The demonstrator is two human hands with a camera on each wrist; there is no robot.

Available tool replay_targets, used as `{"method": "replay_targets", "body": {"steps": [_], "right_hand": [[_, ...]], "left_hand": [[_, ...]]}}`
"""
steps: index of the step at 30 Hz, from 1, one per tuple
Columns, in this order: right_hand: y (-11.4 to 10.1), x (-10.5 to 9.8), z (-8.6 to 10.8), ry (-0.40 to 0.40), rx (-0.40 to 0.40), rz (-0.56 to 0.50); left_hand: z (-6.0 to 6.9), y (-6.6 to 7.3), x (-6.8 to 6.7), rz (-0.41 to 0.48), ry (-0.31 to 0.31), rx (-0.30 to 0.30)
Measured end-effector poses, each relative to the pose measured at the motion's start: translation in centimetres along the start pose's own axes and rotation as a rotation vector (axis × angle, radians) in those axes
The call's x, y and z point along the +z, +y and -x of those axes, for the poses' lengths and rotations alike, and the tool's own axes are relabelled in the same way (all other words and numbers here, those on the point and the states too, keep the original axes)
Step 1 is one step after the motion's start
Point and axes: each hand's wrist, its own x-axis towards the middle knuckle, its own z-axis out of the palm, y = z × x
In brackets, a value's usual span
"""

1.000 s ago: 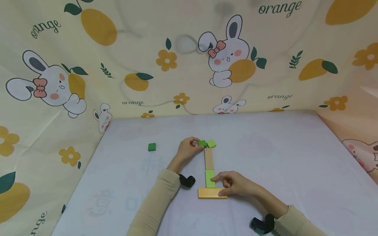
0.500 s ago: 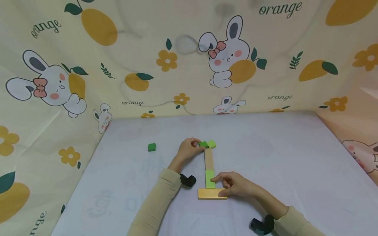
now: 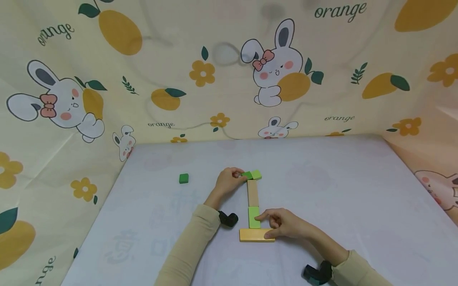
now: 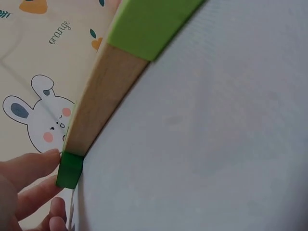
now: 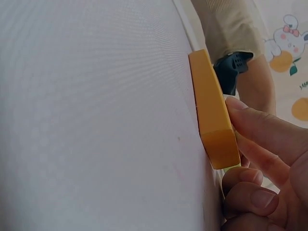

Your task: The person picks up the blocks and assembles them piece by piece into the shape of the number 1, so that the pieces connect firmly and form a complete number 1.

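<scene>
My left hand point(image 3: 229, 182) holds a dark green block point(image 3: 247, 175) by its left side, thumb and index finger on it. The block touches a light green block point(image 3: 256, 174) at the top of a line of blocks. Below them lie a bare-wood block point(image 3: 252, 193) and a light green rectangular block point(image 3: 252, 217), end to end. Across the near end lies a yellow-orange block point(image 3: 252, 235). My right hand point(image 3: 288, 223) rests its thumb on the yellow-orange block point(image 5: 210, 101) and touches the light green rectangular block with its index finger. Its other fingers are curled in.
A separate dark green cube point(image 3: 184, 178) sits on the white table point(image 3: 322, 178), left of the line. Patterned cloth point(image 3: 200, 39) hangs behind and at the sides. Black wrist cameras point(image 3: 228, 219) stick out near both cuffs.
My left hand has shifted the dark green block slightly right, against the light green block at the top. The right hand stays in place.
</scene>
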Motion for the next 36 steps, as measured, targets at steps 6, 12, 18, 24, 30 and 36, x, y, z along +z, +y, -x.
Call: {"method": "replay_targets", "body": {"steps": [6, 12, 18, 24, 30, 36], "right_hand": [[-0.2, -0.1, 0.0, 0.003, 0.000, -0.003], [0.0, -0.4, 0.0, 0.001, 0.002, 0.005], [-0.2, -0.5, 0.0, -0.005, 0.012, 0.011], [-0.1, -0.4, 0.0, -0.007, 0.017, -0.002], [0.3, -0.3, 0.0, -0.015, 0.014, -0.012], [0.5, -0.1, 0.0, -0.019, 0.016, -0.020]], "left_hand": [[0.2, -0.1, -0.2, 0.032, 0.018, 0.007], [0.8, 0.1, -1.3, 0.064, 0.036, 0.031], [1.7, -0.2, -2.8, 0.078, 0.096, 0.064], [3.0, -1.2, -4.3, 0.059, 0.177, 0.041], [4.1, -2.8, -5.5, -0.004, 0.300, 0.007], [5.3, -4.3, -6.8, 0.017, 0.426, -0.083]]}}
